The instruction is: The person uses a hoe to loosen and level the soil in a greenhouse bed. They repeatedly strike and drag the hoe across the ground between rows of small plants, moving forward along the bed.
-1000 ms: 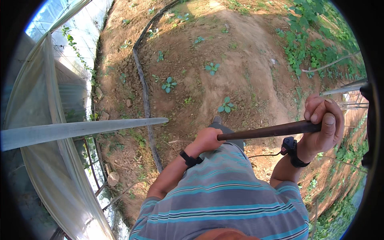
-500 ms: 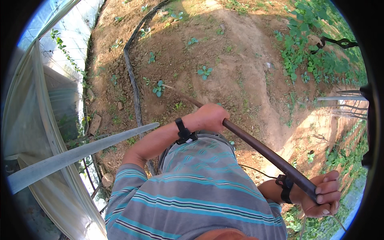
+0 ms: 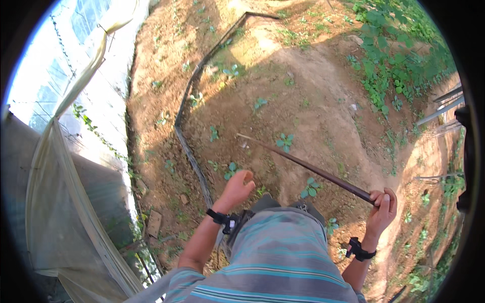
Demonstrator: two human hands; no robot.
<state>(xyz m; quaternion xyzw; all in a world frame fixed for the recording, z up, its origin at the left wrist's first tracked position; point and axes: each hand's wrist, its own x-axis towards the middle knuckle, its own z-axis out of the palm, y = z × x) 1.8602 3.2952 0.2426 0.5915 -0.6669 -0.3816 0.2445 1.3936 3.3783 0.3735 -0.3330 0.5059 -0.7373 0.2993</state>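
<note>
A long brown pole (image 3: 323,174), thick at its near end and narrowing away from me, slants over the soil. My right hand (image 3: 382,209) is closed round its thick end, at the right. The pole's far tip lies near a small pale shiny bit (image 3: 244,144) on the ground; whether they are joined I cannot tell. My left hand (image 3: 238,189) is off the pole, fingers loosely bent with a gap at the thumb, and nothing shows in it. Just beyond it grows a leafy seedling (image 3: 231,170). Another seedling (image 3: 310,188) stands below the pole.
A dark hose-like line (image 3: 194,164) runs along the bed on my left. Plastic sheeting (image 3: 65,202) hangs beyond it. More seedlings (image 3: 284,142) dot the brown soil (image 3: 313,111). Dense green vines (image 3: 389,65) grow at the far right, with grey bars (image 3: 439,111) nearby.
My left hand has let go of the pole and moved nearer to me. My right hand has moved up and left, swinging the pole flatter. The view has shifted.
</note>
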